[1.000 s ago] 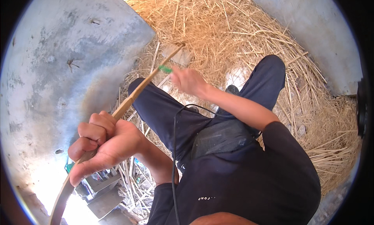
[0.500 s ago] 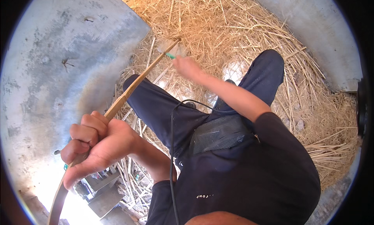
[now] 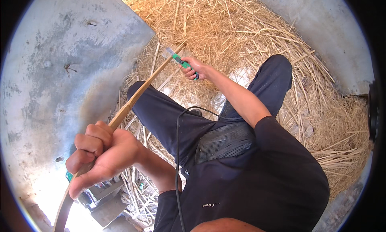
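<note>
Straw heap (image 3: pixel 249 35) underfoot, grey concrete wall (image 3: pixel 60 67) beside. Left hand (image 3: pixel 102 157) fisted around long thin bamboo strip (image 3: pixel 136 97); right hand (image 3: pixel 193 68) clenches green-handled knife (image 3: pixel 181 62), blade at strip's far end.

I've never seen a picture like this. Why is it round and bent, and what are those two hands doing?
There is no machine here. A person wears a wide fisheye camera on the head, looking down, which bends straight edges toward the rim. You see the person's own body, dark trousers and both forearms. The left hand, close to the camera, grips one end of a long wooden strip. The right hand, farther out, holds a green-handled knife with its blade at the strip's far end. Underneath lies a heap of straw on a grey concrete floor. A black cable runs down the person's front.
</note>
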`<state>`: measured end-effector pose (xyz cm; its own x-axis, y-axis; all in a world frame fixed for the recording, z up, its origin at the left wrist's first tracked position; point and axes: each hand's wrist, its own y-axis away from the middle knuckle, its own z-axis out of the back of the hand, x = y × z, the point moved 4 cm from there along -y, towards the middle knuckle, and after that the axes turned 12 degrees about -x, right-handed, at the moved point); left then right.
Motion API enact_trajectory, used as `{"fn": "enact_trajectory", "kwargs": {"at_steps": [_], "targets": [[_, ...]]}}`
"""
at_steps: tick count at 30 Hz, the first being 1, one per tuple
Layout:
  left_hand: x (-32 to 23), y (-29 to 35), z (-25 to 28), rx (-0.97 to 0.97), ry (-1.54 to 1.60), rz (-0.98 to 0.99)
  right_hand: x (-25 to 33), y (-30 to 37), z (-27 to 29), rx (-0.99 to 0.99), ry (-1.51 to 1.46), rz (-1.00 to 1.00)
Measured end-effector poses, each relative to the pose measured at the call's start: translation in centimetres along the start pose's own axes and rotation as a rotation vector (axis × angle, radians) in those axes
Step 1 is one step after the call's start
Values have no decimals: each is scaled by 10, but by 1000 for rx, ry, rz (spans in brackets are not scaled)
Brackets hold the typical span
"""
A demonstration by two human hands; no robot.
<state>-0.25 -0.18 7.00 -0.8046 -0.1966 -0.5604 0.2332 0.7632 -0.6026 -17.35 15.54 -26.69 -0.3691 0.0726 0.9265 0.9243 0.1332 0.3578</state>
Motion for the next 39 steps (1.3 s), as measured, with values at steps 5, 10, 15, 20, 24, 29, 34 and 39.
{"fn": "enact_trajectory", "kwargs": {"at_steps": [5,10,15,20,24,29,34,39], "targets": [[3,-4,3,-8,-32,-35,68,50,-16,-516,134,707],[4,-6,-3,-9,-19,-28,20,38,-14,-373,923,721],[11,-15,-1,-4,-18,-47,-4,-3,-1,-394,863,558],[18,-27,10,-59,-94,-37,18,-1,-23,29,0,18],[16,-26,9,-94,-104,-43,63,34,-40,-219,572,532],[20,-28,0,-64,-81,-55,2,-9,-14,-381,936,424],[15,-25,-4,-82,-87,16,-16,-34,-13,-243,749,596],[18,-24,-3,-54,-47,2,-10,-9,-14,180,-478,-314]]}}
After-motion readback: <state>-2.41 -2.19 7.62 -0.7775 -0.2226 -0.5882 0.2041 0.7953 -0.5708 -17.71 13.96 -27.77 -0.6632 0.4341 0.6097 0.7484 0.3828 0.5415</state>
